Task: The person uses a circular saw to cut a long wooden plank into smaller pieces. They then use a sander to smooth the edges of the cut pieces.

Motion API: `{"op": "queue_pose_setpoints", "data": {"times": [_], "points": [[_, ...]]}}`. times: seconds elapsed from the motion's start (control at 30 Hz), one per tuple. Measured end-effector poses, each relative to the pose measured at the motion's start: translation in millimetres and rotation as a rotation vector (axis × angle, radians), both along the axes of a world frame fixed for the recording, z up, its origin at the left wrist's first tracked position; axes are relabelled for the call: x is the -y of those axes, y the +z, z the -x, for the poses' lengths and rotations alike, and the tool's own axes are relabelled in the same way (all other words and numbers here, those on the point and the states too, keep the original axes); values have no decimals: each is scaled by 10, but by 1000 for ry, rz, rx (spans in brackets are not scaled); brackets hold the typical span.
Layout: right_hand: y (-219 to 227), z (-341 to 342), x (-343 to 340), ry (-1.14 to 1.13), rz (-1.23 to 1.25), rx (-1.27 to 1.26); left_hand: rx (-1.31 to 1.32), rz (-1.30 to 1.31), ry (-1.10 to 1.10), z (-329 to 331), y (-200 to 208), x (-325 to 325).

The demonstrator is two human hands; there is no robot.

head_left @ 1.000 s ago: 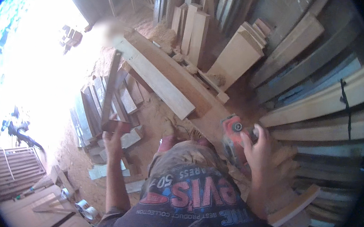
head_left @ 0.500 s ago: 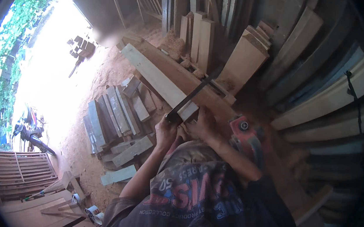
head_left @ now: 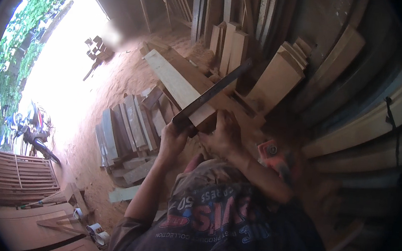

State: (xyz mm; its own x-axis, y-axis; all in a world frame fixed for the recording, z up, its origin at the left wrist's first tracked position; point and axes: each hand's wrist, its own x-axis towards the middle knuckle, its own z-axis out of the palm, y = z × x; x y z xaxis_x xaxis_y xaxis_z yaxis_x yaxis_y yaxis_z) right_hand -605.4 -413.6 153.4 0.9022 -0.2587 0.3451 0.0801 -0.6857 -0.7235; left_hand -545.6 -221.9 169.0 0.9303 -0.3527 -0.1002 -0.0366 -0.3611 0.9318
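A pale wooden plank lies at a slant away from me, its near end close to my body. Across that end runs the long dark blade of a try square. My left hand is closed round the square's near end, at the plank's left edge. Beside the plank's right near corner is my right hand, its fingers curled; whatever they may hold is hidden. Beneath the plank is a wider, brownish timber strewn with sawdust.
A red power tool sits right of my right forearm. Stacked wood offcuts lie on the dusty floor at left. Boards lean upright at the far right. A motorbike and slatted wood panel are at far left.
The try square's blade has swung to a slightly different slant across the plank, and my left hand has shifted left with it. The whole view has shifted slightly.
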Motion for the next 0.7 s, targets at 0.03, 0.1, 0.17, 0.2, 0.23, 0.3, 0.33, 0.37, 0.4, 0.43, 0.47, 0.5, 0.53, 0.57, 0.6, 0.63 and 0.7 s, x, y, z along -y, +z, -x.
{"op": "queue_pose_setpoints", "data": {"times": [0.03, 0.1, 0.17, 0.2, 0.23, 0.3, 0.33, 0.37, 0.4, 0.43, 0.47, 0.5, 0.53, 0.57, 0.6, 0.63, 0.7], "points": [[20, -1, -11, 6, -4, -4, -3, -15, -10, -6, 39, -8], [57, -4, -33, 16, -13, -13, -8, -51, -6, -12, 91, -30], [95, -9, -53, 15, -12, -34, -11, -88, 27, -29, 110, -53], [116, -11, -63, 15, -10, -45, 4, -70, 35, -30, 106, -64], [139, -16, -66, 22, -8, -44, 20, -50, 45, -20, 95, -72], [194, -34, -74, 48, -10, -50, 43, -20, 59, 7, 61, -100], [228, -37, -77, 58, -10, -57, 52, -11, 62, 20, 45, -126], [265, -48, -77, 72, -17, -70, 102, -4, 65, 8, 26, -153], [307, -59, -78, 84, -25, -82, 50, 65, 86, -35, 10, -186], [350, -79, -92, 87, -8, -57, 37, 129, 102, -99, -6, -224], [397, -109, -114, 84, 7, -33, 39, 195, 105, -183, -19, -269], [444, -126, -135, 88, 5, -9, 4, 209, 112, -346, -24, -346], [484, -140, -151, 85, 29, -10, -18, 228, 112, -604, -28, -441], [529, -161, -162, 92, 40, -6, -50, 237, 118, -879, -29, -514], [568, -186, -171, 102, 47, 16, -2, 205, 103, -1162, -40, -567], [604, -215, -181, 111, 68, 13, 27, 157, 93, -1436, -54, -614], [675, -267, -187, 135, 87, 50, 63, 90, 84, -1690, -160, -687]]}}
